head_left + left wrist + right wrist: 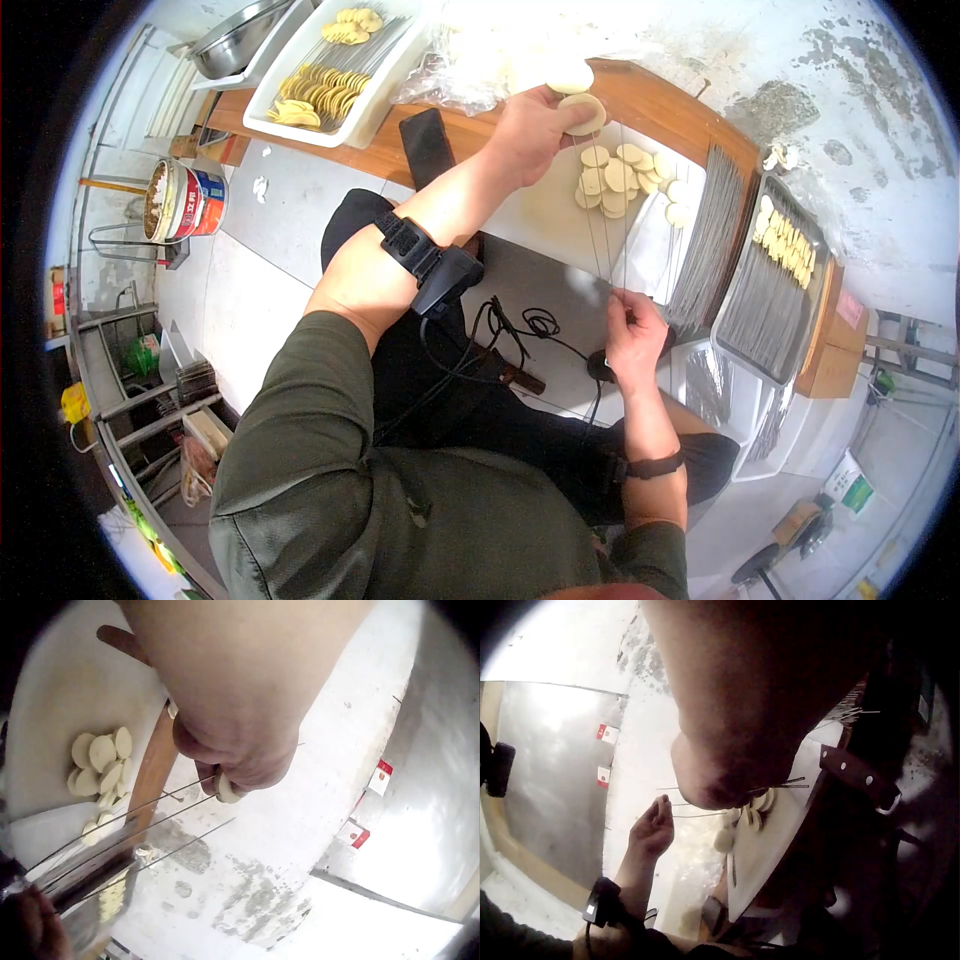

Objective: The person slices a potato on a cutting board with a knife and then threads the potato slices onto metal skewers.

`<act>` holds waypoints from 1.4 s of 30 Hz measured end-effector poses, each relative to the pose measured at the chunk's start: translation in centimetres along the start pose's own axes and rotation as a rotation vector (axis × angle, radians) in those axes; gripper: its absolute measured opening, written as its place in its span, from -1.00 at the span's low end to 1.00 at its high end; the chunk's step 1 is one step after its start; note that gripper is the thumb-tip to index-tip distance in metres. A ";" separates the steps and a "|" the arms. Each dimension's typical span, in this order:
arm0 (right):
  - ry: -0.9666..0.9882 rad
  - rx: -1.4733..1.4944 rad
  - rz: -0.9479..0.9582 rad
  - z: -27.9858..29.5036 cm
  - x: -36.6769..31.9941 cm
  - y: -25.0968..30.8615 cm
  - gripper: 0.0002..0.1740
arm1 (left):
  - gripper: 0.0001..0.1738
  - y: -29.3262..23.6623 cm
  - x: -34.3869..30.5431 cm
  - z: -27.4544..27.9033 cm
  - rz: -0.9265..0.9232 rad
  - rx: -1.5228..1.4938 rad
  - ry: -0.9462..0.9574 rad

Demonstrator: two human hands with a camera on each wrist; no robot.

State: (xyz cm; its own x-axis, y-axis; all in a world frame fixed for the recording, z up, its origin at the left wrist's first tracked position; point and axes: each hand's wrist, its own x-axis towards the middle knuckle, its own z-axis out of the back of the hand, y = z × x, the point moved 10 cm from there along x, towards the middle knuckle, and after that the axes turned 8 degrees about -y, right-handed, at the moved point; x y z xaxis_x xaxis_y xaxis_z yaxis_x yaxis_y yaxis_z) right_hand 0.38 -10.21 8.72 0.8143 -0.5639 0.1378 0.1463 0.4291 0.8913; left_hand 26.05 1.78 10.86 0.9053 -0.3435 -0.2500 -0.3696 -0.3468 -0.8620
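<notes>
In the head view my left hand pinches a pale round potato slice above the far edge of the white cutting board. Several thin metal skewers run from there down to my right hand, which grips their lower ends between thumb and curled fingers. The left wrist view shows a slice at the left fingertips, with skewers meeting it. Loose potato slices lie heaped on the board between the hands. In the right wrist view the right palm and fingers are mostly in shadow.
Bare skewers lie bundled right of the board. Beyond them, a metal tray bears skewers with slices. A white bin of skewered slices stands back left, near a black phone. A riveted knife handle shows beside the board.
</notes>
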 end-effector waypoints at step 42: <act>-0.063 -0.042 0.059 -0.2 0.7 0.4 -0.87 | -0.71 2.4 -1.3 -1.5 0.143 -0.106 0.121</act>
State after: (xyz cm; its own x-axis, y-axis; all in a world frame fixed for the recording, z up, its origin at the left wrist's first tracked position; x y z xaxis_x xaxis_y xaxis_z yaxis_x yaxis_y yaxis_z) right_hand 1.13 -10.35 9.10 0.7855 -0.5793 0.2178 0.1232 0.4912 0.8623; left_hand 23.67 0.06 9.76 0.8125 -0.4961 -0.3061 -0.5185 -0.3749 -0.7685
